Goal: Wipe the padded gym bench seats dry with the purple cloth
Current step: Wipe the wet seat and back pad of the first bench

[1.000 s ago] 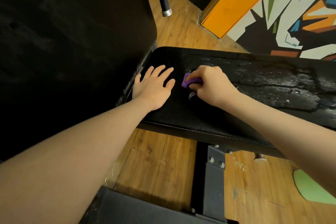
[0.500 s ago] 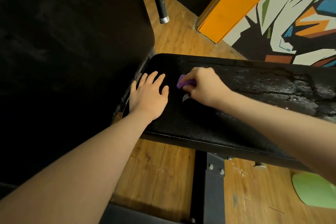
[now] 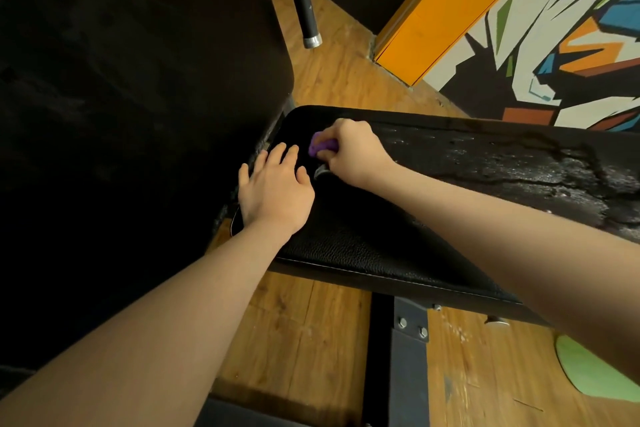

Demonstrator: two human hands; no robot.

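A black padded bench seat (image 3: 374,239) runs across the middle of the view, with wet, glistening patches on its far right part (image 3: 540,163). My right hand (image 3: 349,152) is shut on a small bunched purple cloth (image 3: 320,146), pressing it on the seat's left end. Only a bit of the cloth shows past my fingers. My left hand (image 3: 273,187) lies flat on the seat just left of it, fingers spread. A tall black padded backrest (image 3: 138,107) rises at the left, touching the seat's left edge.
The bench's black metal frame (image 3: 398,350) with bolts stands below on the wooden floor (image 3: 304,333). A black bar with a silver tip (image 3: 304,7) hangs at the top. An orange panel (image 3: 443,10) and a painted wall (image 3: 561,45) lie behind. A green patch (image 3: 588,371) marks the floor.
My right hand has slid the cloth a little leftwards and away along the seat. My left hand has stayed flat beside it, shifting slightly left.
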